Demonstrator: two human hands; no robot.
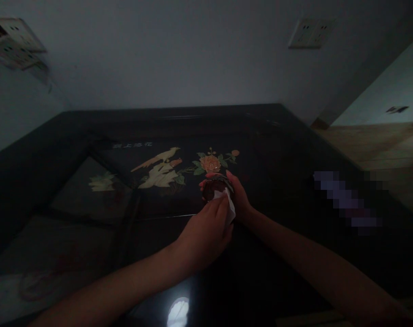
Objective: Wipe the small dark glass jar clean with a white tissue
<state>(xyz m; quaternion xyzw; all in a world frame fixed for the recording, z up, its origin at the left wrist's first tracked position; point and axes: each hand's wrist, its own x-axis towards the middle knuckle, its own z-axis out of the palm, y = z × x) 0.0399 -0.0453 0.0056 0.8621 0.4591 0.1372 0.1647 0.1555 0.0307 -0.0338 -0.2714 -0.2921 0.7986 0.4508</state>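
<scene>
My right hand (241, 198) holds up a small, dark, round object (211, 187) with a patterned rim, its fingers wrapped round the far side. What kind of object it is cannot be made out in the dim light. A white tissue (231, 210) is pinched in my left hand (204, 230), which presses it against the near face of the round object. Both hands meet just above the dark glossy tabletop (267, 181). The left fingertips are partly hidden behind the tissue and the back of the hand.
Inlaid in the tabletop are a bird (158, 159) and flowers (210, 163). A blurred purplish item (342, 197) lies at the right. A wall (179, 59) with sockets (311, 33) rises behind the table; wooden floor (366, 145) shows at right.
</scene>
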